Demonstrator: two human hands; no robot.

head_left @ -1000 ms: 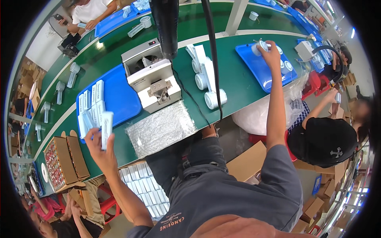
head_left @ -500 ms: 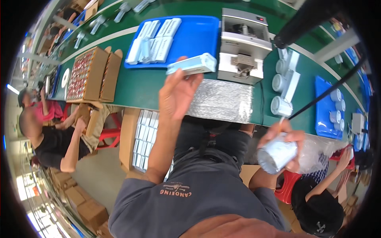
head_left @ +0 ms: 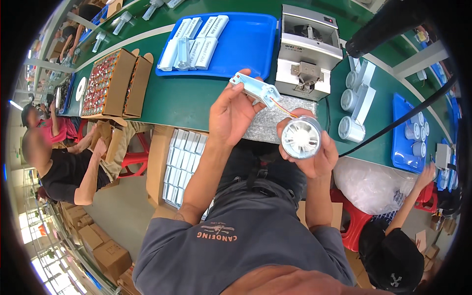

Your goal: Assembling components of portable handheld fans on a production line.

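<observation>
Hands have come together above the green bench since a second ago. We note the left hand (head_left: 230, 114) gripping a pale blue rectangular part (head_left: 255, 88); at its four o'clock, the right hand (head_left: 314, 152) cups a white round fan housing (head_left: 301, 138), ready for joining.

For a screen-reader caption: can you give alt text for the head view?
A person's left hand holds a small pale blue box and the right hand a round white fan, joined by thin wires, above a green table with a blue tray.
</observation>
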